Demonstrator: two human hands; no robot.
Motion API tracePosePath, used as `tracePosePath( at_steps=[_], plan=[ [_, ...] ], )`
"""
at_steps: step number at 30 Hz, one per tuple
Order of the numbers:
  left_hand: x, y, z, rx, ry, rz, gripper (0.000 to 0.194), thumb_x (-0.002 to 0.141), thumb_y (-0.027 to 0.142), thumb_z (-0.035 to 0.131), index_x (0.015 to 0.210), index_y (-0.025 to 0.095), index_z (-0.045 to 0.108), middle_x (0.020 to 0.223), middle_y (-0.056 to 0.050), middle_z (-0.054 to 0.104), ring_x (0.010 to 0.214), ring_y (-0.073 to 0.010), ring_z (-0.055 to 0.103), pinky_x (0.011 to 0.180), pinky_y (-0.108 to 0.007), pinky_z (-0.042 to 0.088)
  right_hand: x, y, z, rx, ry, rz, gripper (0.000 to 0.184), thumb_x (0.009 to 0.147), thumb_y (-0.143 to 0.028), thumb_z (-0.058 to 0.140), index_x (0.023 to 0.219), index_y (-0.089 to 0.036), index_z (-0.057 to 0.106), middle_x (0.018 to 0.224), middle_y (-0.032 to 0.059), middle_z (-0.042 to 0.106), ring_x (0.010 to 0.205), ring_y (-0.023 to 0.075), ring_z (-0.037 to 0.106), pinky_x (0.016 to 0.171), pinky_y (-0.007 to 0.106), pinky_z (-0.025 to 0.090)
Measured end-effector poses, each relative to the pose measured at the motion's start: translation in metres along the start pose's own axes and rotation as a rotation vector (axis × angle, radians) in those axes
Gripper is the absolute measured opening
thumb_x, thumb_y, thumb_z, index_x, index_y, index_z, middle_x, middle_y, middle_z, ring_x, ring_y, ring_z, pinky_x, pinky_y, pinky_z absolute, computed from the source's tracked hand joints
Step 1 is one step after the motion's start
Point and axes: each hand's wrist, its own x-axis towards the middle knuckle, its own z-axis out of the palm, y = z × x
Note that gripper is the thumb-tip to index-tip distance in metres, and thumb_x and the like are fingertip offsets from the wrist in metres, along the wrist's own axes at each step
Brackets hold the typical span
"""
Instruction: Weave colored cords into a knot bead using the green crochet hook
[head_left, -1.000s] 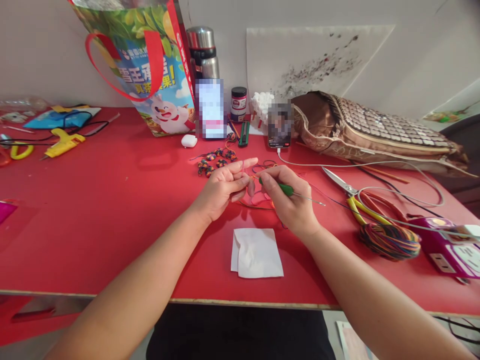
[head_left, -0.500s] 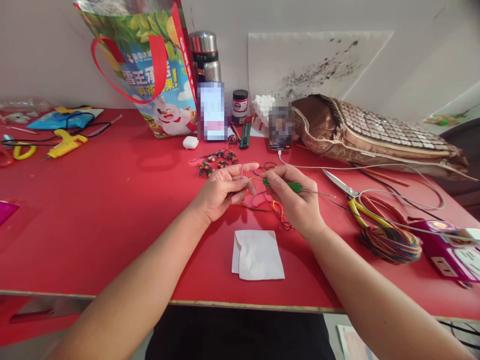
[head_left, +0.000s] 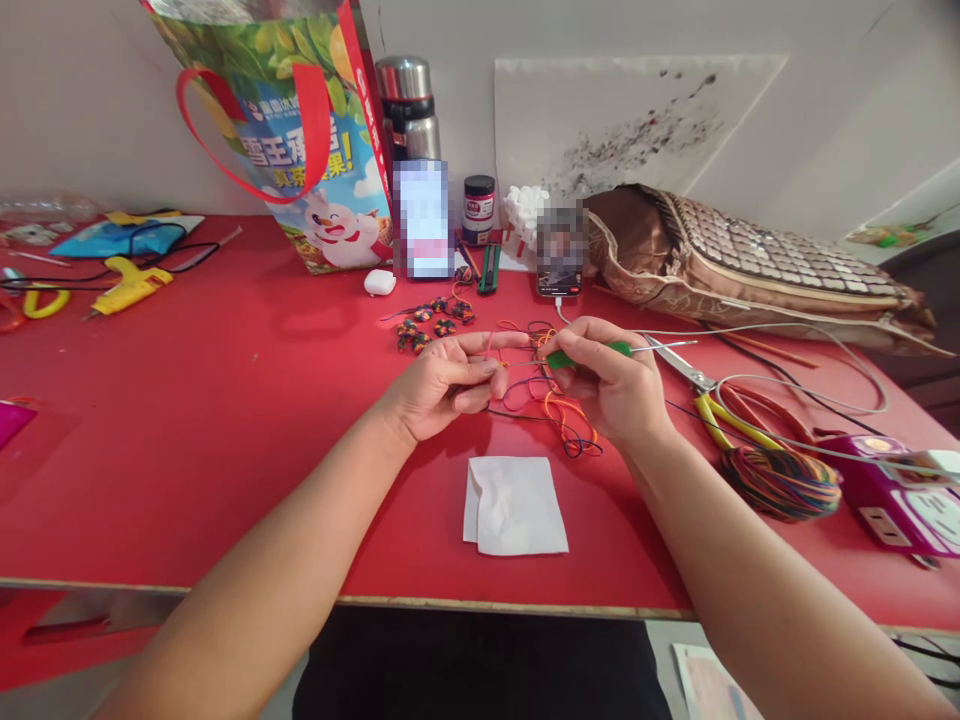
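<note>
My left hand (head_left: 457, 375) pinches multicoloured yarn (head_left: 570, 415), with a pink strand looped over its outstretched index finger. In my right hand (head_left: 611, 385) is a green-handled crochet hook (head_left: 562, 358); its thin metal shaft reaches left to the yarn at my left fingertips, and a second metal end sticks out to the right. The stitches between the left fingers are too small to make out. Loose orange, pink and dark strands lie on the red table below and between the hands. Small knotted yarn balls (head_left: 444, 327) sit just beyond my left hand.
A folded white tissue (head_left: 517, 505) lies near the front edge. To the right are scissors (head_left: 701, 385), a yarn skein (head_left: 784, 480) and a purple socket block (head_left: 892, 490). Two phones, a green cutter (head_left: 489, 270), a jar (head_left: 478, 208) and a large bag (head_left: 292, 150) stand behind. A glue gun (head_left: 131, 285) lies left.
My right hand has moved right with the crochet hook, now further from my left hand. The hook's right end points more level. My left hand keeps nearly the same place.
</note>
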Motion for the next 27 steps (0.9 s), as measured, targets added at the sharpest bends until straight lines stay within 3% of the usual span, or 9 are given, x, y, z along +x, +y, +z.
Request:
tracePosePath(
  at_steps=[8,17,22,27],
  plan=[
    [-0.001,0.000,0.002,-0.081,-0.056,-0.016,0.032,0.083,0.005,0.073,0.112,0.011,0.084,0.064,-0.006,0.070,0.036,0.0013,0.028,0.038,-0.015,0.017,0.008,0.004,0.000,0.194,-0.081,0.130,0.022,0.068,-0.036,0.085,0.068,-0.017,0.075,0.045,-0.0042,0.052,0.036,0.0026,0.022,0.038,0.020,0.009],
    [0.005,-0.014,0.004,-0.058,-0.055,0.020,0.034,0.084,0.009,0.076,0.116,0.017,0.084,0.066,-0.007,0.072,0.042,-0.0029,0.038,0.043,-0.018,0.024,0.003,0.011,0.005,0.247,-0.177,0.138,0.026,0.077,-0.040,0.083,0.074,-0.017,0.071,0.051,-0.0052,0.054,0.038,0.0029,0.019,0.038,0.021,0.012],
    [0.006,-0.015,0.007,-0.048,0.021,0.127,0.036,0.084,0.010,0.075,0.119,0.016,0.083,0.066,-0.006,0.072,0.049,-0.0070,0.047,0.049,-0.020,0.035,0.000,0.015,0.014,0.296,-0.079,0.076,0.028,0.075,-0.042,0.085,0.080,-0.018,0.072,0.056,-0.0056,0.056,0.040,0.0035,0.024,0.039,0.022,0.018],
    [0.005,-0.014,0.010,0.012,0.107,0.173,0.056,0.087,0.012,0.073,0.143,0.018,0.070,0.067,-0.002,0.071,0.050,-0.0073,0.046,0.049,-0.020,0.032,-0.001,0.020,0.020,0.276,0.026,0.038,0.027,0.077,-0.044,0.084,0.083,-0.020,0.072,0.061,-0.0049,0.056,0.044,0.0046,0.026,0.041,0.022,0.020]
  ],
)
